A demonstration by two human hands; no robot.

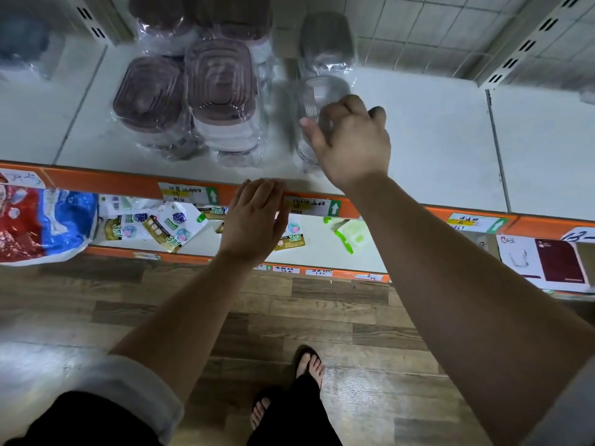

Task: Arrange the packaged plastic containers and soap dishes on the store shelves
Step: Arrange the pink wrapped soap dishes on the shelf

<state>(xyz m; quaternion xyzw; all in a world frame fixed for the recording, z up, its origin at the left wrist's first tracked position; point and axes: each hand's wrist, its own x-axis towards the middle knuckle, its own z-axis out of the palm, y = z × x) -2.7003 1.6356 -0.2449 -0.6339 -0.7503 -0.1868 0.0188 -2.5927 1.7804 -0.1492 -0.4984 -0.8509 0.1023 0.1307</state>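
Note:
Several wrapped stacks of plastic containers with brown lids (219, 91) stand on the white upper shelf (434, 140), left of centre. Right of them lies a clear wrapped container pack (322, 91), with a grey-lidded pack (325, 37) behind it. My right hand (349, 140) reaches over the shelf and grips the near end of the clear pack with curled fingers and thumb. My left hand (254, 217) hovers flat at the shelf's orange front edge (128, 185), fingers straight, holding nothing.
Price labels (188, 193) line the orange edge. The lower shelf holds small sachets (174, 225), a red and blue bag (42, 220) at left and a boxed item (544, 262) at right. Slotted uprights flank the bay. Wood-look floor and my sandalled feet are below.

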